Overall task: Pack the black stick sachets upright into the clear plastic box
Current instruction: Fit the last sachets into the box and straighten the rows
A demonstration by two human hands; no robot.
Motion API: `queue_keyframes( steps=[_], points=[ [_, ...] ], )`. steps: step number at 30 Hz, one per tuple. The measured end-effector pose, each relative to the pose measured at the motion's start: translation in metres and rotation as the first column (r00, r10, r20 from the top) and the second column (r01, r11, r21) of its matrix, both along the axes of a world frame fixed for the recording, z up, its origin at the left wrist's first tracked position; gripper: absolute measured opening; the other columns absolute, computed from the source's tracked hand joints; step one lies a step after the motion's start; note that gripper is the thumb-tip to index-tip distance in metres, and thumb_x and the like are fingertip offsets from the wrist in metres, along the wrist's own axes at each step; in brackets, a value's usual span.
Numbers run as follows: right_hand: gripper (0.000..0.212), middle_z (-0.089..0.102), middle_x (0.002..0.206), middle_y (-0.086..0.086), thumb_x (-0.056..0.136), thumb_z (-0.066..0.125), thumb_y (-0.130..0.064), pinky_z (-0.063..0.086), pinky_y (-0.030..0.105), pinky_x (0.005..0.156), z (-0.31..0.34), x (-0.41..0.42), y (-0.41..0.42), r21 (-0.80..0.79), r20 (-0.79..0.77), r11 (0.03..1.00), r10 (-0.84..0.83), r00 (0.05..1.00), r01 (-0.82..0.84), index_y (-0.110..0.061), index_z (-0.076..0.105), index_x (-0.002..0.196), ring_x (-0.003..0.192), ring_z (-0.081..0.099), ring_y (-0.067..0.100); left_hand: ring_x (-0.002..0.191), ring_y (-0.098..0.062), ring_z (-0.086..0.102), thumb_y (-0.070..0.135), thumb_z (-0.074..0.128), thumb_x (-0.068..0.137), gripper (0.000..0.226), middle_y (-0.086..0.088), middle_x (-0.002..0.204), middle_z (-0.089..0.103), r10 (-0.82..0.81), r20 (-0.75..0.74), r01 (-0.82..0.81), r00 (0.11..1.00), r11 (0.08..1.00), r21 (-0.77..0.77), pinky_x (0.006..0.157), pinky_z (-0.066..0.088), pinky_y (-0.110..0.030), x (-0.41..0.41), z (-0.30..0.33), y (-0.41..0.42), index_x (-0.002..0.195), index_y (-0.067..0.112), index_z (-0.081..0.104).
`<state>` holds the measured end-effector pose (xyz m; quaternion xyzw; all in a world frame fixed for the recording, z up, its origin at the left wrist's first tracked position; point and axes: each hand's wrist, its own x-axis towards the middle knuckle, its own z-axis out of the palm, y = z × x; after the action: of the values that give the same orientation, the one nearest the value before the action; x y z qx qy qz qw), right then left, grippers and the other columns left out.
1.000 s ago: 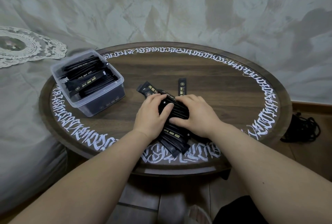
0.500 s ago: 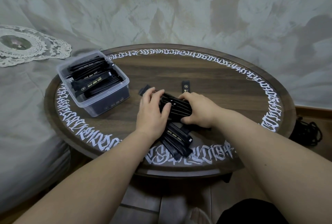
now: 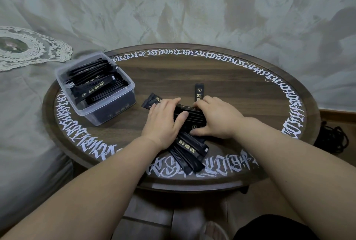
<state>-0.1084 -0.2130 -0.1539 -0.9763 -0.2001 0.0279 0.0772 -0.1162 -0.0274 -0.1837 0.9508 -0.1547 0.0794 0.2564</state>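
Observation:
A bundle of black stick sachets (image 3: 190, 113) stands on edge between my two hands at the table's middle. My left hand (image 3: 163, 122) grips its left end, thumb across the front. My right hand (image 3: 215, 118) grips the right end. More loose sachets (image 3: 189, 153) lie flat beneath, fanning toward me. One sachet (image 3: 198, 90) pokes out behind my right hand, and another sachet (image 3: 151, 101) behind my left. The clear plastic box (image 3: 107, 112) sits at the left, with several sachets lying in it, one sachet (image 3: 92, 90) slanted on top.
The round dark wooden table (image 3: 231, 85) has white script around its rim. A grey bed with a lace doily (image 3: 25, 51) lies to the left. A black cord (image 3: 333, 139) lies on the floor at the right. A marbled wall rises behind.
Both hands have gathered a bundle from the pile and turned it up on edge, squeezing it from both ends. The view has shifted slightly.

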Motion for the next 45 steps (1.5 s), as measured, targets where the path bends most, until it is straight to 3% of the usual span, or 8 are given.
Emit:
queue_keyframes(
  steps=[5, 10, 15, 20, 32, 37, 41, 45],
  points=[
    [0.052, 0.061, 0.1, 0.003, 0.069, 0.074, -0.053, 0.045, 0.029, 0.072, 0.005, 0.009, 0.008, 0.057, -0.138, 0.994, -0.086, 0.987, 0.095, -0.017, 0.056, 0.101, 0.093, 0.059, 0.023, 0.123, -0.025, 0.043, 0.055, 0.022, 0.089, 0.069, -0.006, 0.126, 0.054, 0.048, 0.093, -0.046, 0.995, 0.999, -0.026, 0.107, 0.031, -0.038, 0.003, 0.005, 0.004, 0.134, 0.013, 0.051],
    [0.026, 0.067, 0.091, 0.002, 0.076, 0.071, -0.033, 0.048, 0.031, 0.073, 0.019, 0.005, 0.005, 0.183, -0.114, 0.97, -0.139, 0.984, 0.159, -0.016, 0.059, 0.092, 0.089, 0.061, 0.024, 0.138, -0.025, 0.029, 0.041, 0.038, 0.097, 0.049, -0.005, 0.138, 0.049, 0.154, 0.249, -0.19, 0.956, 0.973, 0.128, 0.112, 0.026, -0.042, 0.009, 0.028, 0.026, 0.136, 0.013, 0.051],
    [0.019, 0.066, 0.086, 0.001, 0.078, 0.069, -0.029, 0.047, 0.032, 0.072, 0.037, 0.004, 0.015, 0.221, -0.057, 0.966, -0.125, 0.991, 0.135, -0.016, 0.059, 0.088, 0.086, 0.061, 0.025, 0.143, -0.022, 0.016, 0.043, 0.04, 0.097, 0.055, -0.002, 0.152, 0.031, 0.348, 0.218, -0.401, 0.912, 0.871, 0.283, 0.11, 0.019, -0.047, 0.008, 0.05, 0.056, 0.145, 0.017, 0.034],
    [0.016, 0.061, 0.08, -0.003, 0.078, 0.068, -0.029, 0.049, 0.033, 0.071, 0.042, -0.001, 0.028, 0.236, -0.028, 0.963, -0.131, 0.991, 0.134, -0.02, 0.056, 0.085, 0.083, 0.058, 0.023, 0.137, -0.024, 0.029, 0.044, 0.035, 0.099, 0.057, -0.003, 0.15, 0.033, 0.415, 0.071, -0.412, 0.907, 0.839, 0.356, 0.111, 0.016, -0.047, -0.004, 0.046, 0.079, 0.149, 0.02, 0.024],
    [0.015, 0.057, 0.073, -0.004, 0.078, 0.066, -0.028, 0.046, 0.032, 0.065, 0.065, -0.01, 0.047, 0.301, 0.13, 0.942, -0.195, 0.972, 0.149, -0.024, 0.052, 0.081, 0.077, 0.059, 0.027, 0.135, -0.016, 0.028, 0.033, 0.031, 0.102, 0.048, 0.006, 0.146, 0.037, 0.21, 0.011, -0.205, 0.978, 0.941, 0.271, 0.104, 0.019, -0.041, -0.061, 0.055, 0.075, 0.149, 0.026, 0.027],
    [0.015, 0.063, 0.078, -0.002, 0.078, 0.069, -0.026, 0.048, 0.032, 0.068, 0.082, -0.014, 0.071, 0.386, 0.164, 0.921, -0.135, 0.977, 0.062, -0.023, 0.058, 0.088, 0.082, 0.061, 0.025, 0.13, -0.013, 0.031, 0.028, 0.036, 0.101, 0.039, 0.011, 0.134, 0.047, 0.109, 0.06, -0.119, 0.992, 0.974, 0.191, 0.1, 0.022, -0.038, -0.072, 0.06, 0.077, 0.137, 0.03, 0.048],
    [0.014, 0.066, 0.082, 0.002, 0.078, 0.069, -0.025, 0.048, 0.034, 0.071, 0.095, -0.009, 0.09, 0.401, 0.199, 0.916, -0.083, 0.977, -0.003, -0.022, 0.057, 0.085, 0.083, 0.061, 0.026, 0.122, -0.022, 0.042, 0.019, 0.052, 0.092, 0.026, 0.002, 0.122, 0.054, 0.379, 0.214, -0.385, 0.9, 0.923, -0.014, 0.098, 0.034, -0.04, -0.061, 0.069, 0.108, 0.115, 0.023, 0.063],
    [0.014, 0.061, 0.078, -0.003, 0.079, 0.069, -0.026, 0.044, 0.032, 0.068, 0.104, 0.001, 0.115, 0.328, 0.197, 0.939, 0.04, 0.979, -0.105, -0.021, 0.058, 0.087, 0.081, 0.058, 0.023, 0.129, -0.022, 0.038, 0.022, 0.044, 0.098, 0.034, -0.007, 0.135, 0.048, 0.501, 0.101, -0.474, 0.859, 0.855, -0.211, 0.107, 0.026, -0.032, -0.04, 0.074, 0.139, 0.129, 0.012, 0.053]
  ],
)
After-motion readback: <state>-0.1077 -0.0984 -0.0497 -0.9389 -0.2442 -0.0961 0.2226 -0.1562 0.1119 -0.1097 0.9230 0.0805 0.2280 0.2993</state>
